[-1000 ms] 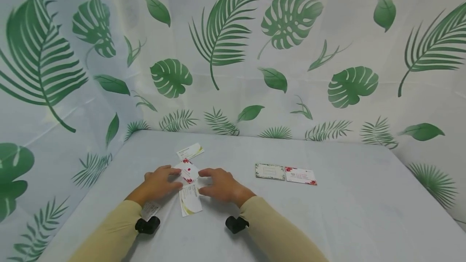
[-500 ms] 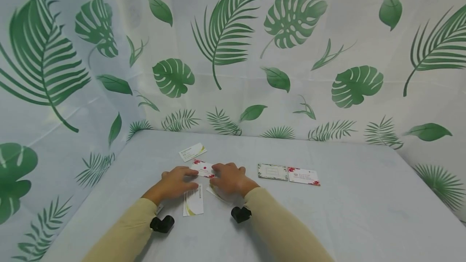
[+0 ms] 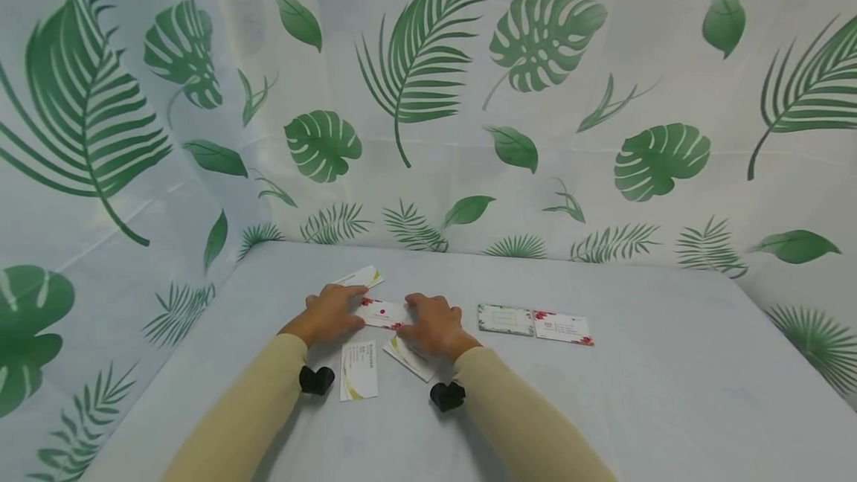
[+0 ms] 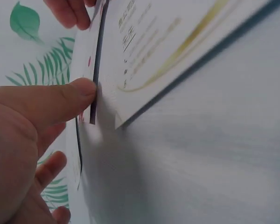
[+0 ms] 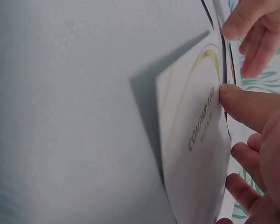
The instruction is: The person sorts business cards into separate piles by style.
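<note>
Both hands have slid forward across the counter point(image 3: 602, 393) since a second ago, carrying the red-flowered card point(image 3: 383, 313) away from the person and turning it to lie level between them. It now rests flat on the cloth, the left hand point(image 3: 329, 312) touching its left end and the right hand point(image 3: 434, 324) its right end, fingers point(image 3: 413, 300) laid nearly straight on it, pressing rather than clenched. Six cards are in view. One gold-swoosh card point(image 3: 358, 379) lies just in front of the left hand, a second point(image 3: 408, 356) sits partly under the right hand, which covered none a second ago, and a third point(image 3: 364, 277) lies beyond the left fingertips, touching them. Two more, a green-bordered card point(image 3: 505, 319) and a red-cornered card point(image 3: 562, 327), sit side by side to the right, unmoved. Two hands, two beige sleeves point(image 3: 515, 422); leaf-print curtain point(image 3: 535, 95) behind.
</note>
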`<state>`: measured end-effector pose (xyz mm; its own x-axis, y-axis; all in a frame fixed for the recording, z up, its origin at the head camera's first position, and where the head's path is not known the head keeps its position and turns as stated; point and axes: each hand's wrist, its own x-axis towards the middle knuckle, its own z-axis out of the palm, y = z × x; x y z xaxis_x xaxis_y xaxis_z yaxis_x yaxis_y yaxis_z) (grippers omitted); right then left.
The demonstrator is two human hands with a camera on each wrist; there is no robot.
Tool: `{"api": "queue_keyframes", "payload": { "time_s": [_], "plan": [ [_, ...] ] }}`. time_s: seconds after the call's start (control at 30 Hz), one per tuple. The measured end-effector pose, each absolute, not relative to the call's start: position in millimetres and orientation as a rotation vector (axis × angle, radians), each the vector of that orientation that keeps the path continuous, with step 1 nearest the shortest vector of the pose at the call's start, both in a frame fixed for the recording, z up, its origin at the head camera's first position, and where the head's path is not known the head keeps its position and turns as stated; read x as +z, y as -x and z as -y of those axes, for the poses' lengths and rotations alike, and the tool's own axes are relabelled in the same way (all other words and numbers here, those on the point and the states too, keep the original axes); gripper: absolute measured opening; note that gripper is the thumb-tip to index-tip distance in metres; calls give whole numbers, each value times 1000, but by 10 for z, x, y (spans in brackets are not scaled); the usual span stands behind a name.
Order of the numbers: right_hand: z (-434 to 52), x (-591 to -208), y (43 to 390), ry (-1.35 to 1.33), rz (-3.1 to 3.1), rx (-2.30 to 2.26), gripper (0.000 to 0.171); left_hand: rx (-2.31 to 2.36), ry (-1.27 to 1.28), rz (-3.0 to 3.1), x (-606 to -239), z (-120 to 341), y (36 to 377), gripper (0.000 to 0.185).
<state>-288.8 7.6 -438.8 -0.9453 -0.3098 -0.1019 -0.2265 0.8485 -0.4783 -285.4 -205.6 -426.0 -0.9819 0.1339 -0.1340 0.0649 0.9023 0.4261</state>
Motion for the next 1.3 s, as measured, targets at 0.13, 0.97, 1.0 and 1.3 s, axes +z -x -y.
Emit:
{"api": "queue_keyframes", "payload": {
  "time_s": [0.13,0.97,1.0,1.3],
  "plan": [
    [-79,-4369,2894,416,-2838,-722,61,609,-137,-2869,-4237,2054,2926,54],
    [-53,-4306,2973,346,-2778,-703,56,711,-64,-2823,-4279,2098,2984,60],
    [-51,-4305,2977,340,-2777,-702,56,722,-59,-2818,-4280,2102,2987,58],
    [-38,-4281,3007,294,-2753,-760,55,701,-60,-2802,-4228,2074,3040,52]
  ]
}}
